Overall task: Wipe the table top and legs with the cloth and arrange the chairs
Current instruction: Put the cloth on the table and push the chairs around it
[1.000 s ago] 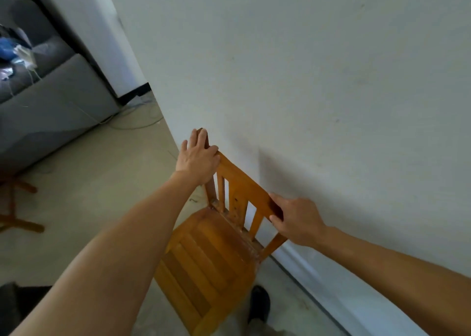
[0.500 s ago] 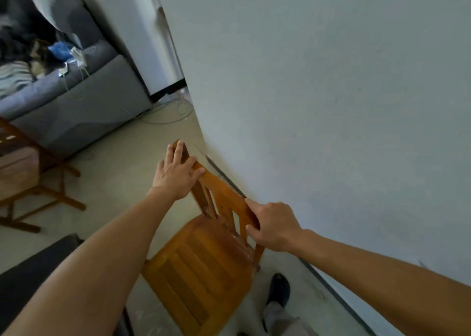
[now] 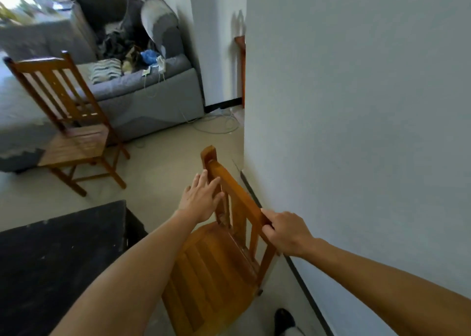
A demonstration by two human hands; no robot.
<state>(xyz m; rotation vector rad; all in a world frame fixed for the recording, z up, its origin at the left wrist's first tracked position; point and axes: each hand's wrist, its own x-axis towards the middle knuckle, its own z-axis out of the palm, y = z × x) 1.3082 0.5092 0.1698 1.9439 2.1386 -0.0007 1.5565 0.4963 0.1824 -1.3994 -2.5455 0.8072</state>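
An orange-brown wooden chair [image 3: 211,267] stands close to the white wall, its slatted back towards the wall. My right hand [image 3: 283,231] grips the right end of the chair's top rail. My left hand [image 3: 201,199] lies with straight fingers against the left post of the back, just under its tip. A dark table top [image 3: 56,254] fills the lower left, its corner near my left forearm. A second, darker wooden chair [image 3: 68,129] stands apart at the left on the floor. No cloth shows.
The white wall [image 3: 356,131] with a dark skirting strip runs along the right. A grey sofa [image 3: 142,88] heaped with cushions and clothes stands at the back. Cables [image 3: 216,124] lie on the floor by the wall's corner. My shoe [image 3: 284,320] is below the chair.
The view has swung left, bringing the second chair, the sofa and the table into sight. My left hand has slid lower down the chair's left post. My right hand keeps its grip.
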